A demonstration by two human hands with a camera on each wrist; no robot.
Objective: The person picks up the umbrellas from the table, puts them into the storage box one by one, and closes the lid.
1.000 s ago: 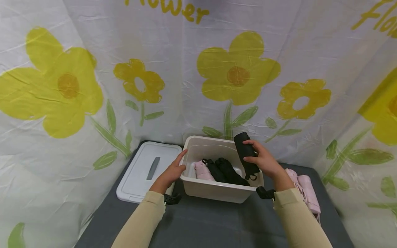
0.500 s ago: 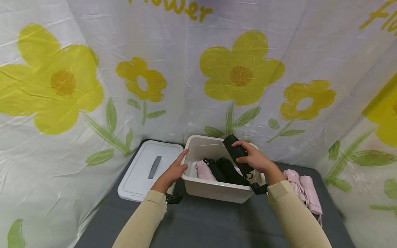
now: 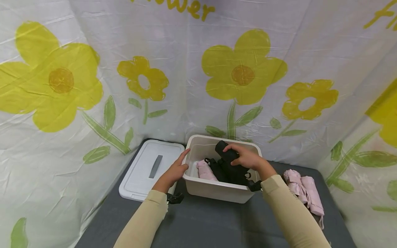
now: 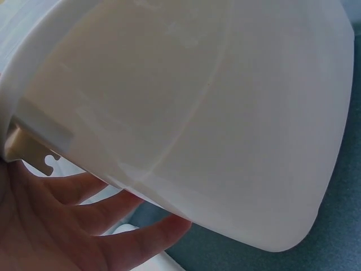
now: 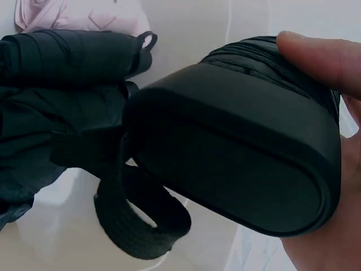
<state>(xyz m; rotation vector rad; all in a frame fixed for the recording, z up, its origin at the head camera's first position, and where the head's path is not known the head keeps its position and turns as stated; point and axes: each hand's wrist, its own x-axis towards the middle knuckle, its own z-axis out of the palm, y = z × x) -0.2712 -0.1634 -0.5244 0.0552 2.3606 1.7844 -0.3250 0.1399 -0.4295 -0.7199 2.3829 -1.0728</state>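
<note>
My right hand grips a black folded umbrella, tilted inside the beige storage bin. In the right wrist view the umbrella's flat oval end and its wrist strap face the camera, with the thumb on the wrapped cloth. My left hand holds the bin's left rim; its fingers reach along the outer wall in the left wrist view. A pink folded umbrella and black folded umbrellas lie side by side in the bin, partly hidden by the held one in the head view.
A white lid with a grey handle lies left of the bin. Several folded umbrellas, among them a pink one, lie at the right. Everything stands on a dark grey table; a flower-printed curtain hangs behind.
My right hand has carried the black umbrella left and down, from over the bin's right rim to close over the other black umbrellas. My left hand has stayed on the rim.
</note>
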